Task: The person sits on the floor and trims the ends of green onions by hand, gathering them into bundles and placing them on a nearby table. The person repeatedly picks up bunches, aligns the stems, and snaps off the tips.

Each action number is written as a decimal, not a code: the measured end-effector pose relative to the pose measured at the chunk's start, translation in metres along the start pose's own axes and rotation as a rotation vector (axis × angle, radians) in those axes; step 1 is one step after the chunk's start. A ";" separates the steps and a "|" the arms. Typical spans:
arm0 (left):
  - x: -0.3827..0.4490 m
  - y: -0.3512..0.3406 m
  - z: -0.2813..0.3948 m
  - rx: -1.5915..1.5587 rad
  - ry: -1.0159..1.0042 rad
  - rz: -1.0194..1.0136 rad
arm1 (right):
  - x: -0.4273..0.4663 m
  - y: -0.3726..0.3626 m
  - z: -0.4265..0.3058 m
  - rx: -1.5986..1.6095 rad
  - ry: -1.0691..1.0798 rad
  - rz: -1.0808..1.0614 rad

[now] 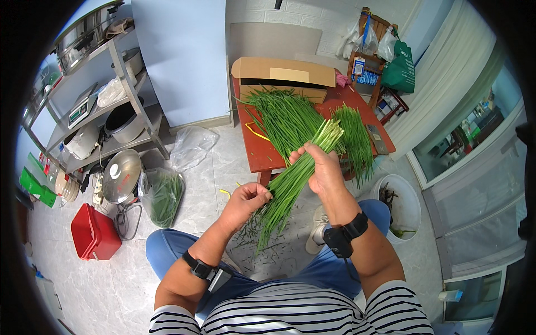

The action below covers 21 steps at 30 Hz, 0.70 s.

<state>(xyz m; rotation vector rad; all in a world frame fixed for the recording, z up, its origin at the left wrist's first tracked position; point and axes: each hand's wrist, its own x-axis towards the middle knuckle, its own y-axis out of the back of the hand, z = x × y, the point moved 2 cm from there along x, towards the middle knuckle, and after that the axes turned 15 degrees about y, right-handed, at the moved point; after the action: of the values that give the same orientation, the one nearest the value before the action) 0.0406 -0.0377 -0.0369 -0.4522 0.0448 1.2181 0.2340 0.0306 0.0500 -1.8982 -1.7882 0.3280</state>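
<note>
My right hand (324, 165) is closed around a bunch of long green garlic chives (289, 182) near its pale cut ends, which point up and away from me. The leafy tips hang down toward the floor between my knees. At the left edge of the bunch is my left hand (250, 201), thumb and forefinger pinched together at some leaves; whether they grip any is hard to tell. Behind the bunch, a large pile of chives (284, 115) lies on the red table (257, 155), and a smaller pile (354, 136) droops over its front edge at the right.
A cardboard box (289, 69) and a phone (377, 140) are on the table. At right stands a white bucket (412, 205) with plant scraps. A bag of chives (163, 201), a red bin (96, 236) and a metal shelf (138, 98) are at left. Leaf bits litter the floor.
</note>
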 end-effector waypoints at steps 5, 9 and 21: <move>0.000 0.000 0.001 -0.032 0.087 -0.019 | 0.003 0.006 0.004 -0.015 0.005 0.009; 0.000 0.000 0.002 0.020 0.059 -0.022 | 0.003 0.005 0.002 -0.006 -0.005 0.013; 0.001 -0.008 -0.004 0.162 -0.127 0.058 | 0.003 0.004 0.006 -0.005 0.002 -0.022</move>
<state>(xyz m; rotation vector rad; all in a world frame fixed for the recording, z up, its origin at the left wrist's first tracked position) 0.0494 -0.0403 -0.0380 -0.2324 0.0478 1.2873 0.2354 0.0350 0.0436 -1.8803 -1.8084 0.3138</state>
